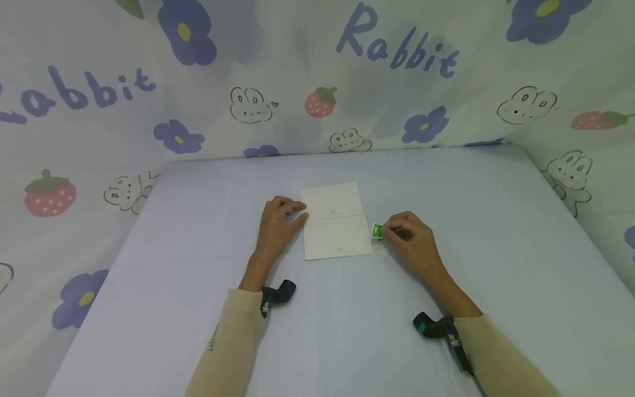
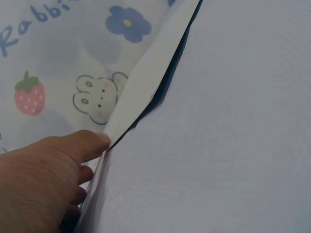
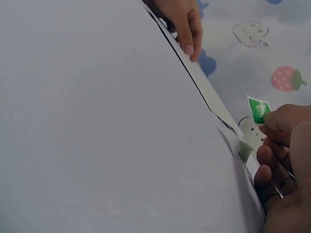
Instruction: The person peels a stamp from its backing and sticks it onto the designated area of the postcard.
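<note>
My right hand (image 1: 413, 242) pinches a small green stamp (image 1: 377, 231) with a white border between thumb and fingers. The stamp stands out toward the lower right edge of a white card (image 1: 337, 238). Below it, in the right wrist view, a duller greenish piece (image 3: 245, 151) shows under the fingers. Another white card (image 1: 331, 201) lies directly above the first, their long edges meeting; each bears a tiny printed mark. At the left edge of both cards is my left hand (image 1: 279, 227), its thumb and forefinger spread apart and their tips touching the card edges.
A white cloth-covered table (image 1: 208, 248) surrounds the cards. Behind it hangs a curtain (image 1: 288, 55) printed with flowers, strawberries and rabbits, which also runs down both sides. Black cameras (image 1: 280, 292) are strapped at both wrists.
</note>
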Motion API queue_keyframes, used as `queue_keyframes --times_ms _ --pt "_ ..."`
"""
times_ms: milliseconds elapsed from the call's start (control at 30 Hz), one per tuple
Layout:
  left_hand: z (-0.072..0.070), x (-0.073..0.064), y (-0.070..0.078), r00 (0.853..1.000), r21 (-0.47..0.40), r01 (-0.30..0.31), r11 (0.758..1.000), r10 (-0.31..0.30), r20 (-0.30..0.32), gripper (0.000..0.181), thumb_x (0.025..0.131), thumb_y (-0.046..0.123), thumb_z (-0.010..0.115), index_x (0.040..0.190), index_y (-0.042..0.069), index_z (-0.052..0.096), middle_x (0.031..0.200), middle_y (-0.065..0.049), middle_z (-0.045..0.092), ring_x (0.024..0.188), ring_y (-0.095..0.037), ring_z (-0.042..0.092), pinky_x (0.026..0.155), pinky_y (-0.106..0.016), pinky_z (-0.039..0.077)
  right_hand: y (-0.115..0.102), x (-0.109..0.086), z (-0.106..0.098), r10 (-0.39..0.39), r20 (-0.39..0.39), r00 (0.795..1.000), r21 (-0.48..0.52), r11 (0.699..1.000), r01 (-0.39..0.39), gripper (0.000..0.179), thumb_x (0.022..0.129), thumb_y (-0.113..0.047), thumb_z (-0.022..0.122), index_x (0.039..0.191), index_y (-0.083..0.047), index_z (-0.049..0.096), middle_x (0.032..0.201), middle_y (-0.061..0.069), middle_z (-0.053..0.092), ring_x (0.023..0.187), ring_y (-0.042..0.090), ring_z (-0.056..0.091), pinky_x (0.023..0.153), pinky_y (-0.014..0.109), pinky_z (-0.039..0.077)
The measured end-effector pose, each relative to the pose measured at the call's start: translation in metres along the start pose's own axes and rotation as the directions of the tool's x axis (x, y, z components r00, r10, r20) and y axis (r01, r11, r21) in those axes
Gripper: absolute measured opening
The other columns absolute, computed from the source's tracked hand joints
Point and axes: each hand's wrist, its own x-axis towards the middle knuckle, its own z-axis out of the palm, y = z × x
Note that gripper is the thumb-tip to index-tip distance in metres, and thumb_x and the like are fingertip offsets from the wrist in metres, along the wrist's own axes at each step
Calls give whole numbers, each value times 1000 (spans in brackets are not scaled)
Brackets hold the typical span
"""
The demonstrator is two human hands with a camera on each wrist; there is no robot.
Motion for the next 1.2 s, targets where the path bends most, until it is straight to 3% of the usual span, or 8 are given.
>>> queue_keyframes --times_ms 633,1200 --pt "-1 -2 -1 999 12 32 999 -32 9 21 89 21 78 108 11 77 112 -8 58 96 -26 49 82 -38 41 4 13 3 27 34 999 4 1000 -28 15 93 -21 74 98 -7 75 107 1 62 92 15 60 78 20 50" --pt "1 1 0 1000 13 15 1000 -15 1 22 89 21 78 109 11 76 113 -8 58 96 -25 49 81 -38 41 5 25 1 24 26 999 2 1000 -24 15 93 -21 74 97 -7 75 106 0 62 92 15 60 78 20 50"
